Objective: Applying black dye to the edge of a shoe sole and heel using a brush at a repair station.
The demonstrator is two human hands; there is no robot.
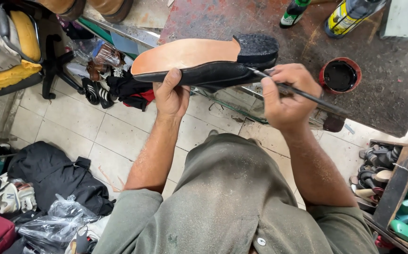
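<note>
The left hand (pixel 171 96) grips the black leather shoe with its tan sole turned up (pixel 199 63) from below, thumb pressed on the upper's side. The right hand (pixel 286 96), at three o'clock of the left, is closed around a thin dark-handled brush (pixel 302 93) whose tip touches the shoe just under the black rubber heel (pixel 256 48). At two o'clock of the right hand, a small round red tin of black polish (pixel 339 75) stands open on the worn dark table (pixel 392 70).
</note>
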